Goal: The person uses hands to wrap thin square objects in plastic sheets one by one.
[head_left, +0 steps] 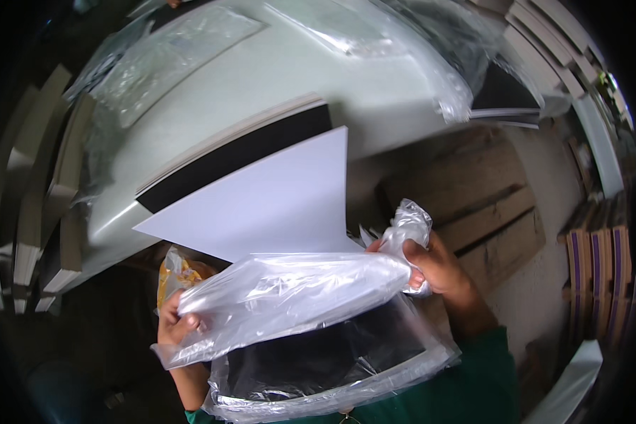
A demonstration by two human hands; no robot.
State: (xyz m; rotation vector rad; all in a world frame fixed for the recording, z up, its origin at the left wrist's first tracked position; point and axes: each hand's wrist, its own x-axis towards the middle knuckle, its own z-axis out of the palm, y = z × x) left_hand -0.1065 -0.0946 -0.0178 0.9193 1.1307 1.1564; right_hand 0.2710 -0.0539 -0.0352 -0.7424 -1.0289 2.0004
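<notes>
Two hands hold clear plastic (pixel 290 286) close to the person's body; I can't tell if it is one piece or more. The left hand (pixel 179 323) pinches the left end. The right hand (pixel 434 267) squeezes a bunched-up part. One big white sheet (pixel 275 191) partly covers one black sheet (pixel 244 152) by one pale table (pixel 381 92).

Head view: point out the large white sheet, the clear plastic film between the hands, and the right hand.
Large white sheet (pixel 279 198): head view, middle of its bare face.
Clear plastic film (pixel 293 290): head view, wrinkled span between the hands.
Right hand (pixel 434 266): head view, near the thumb's base.
</notes>
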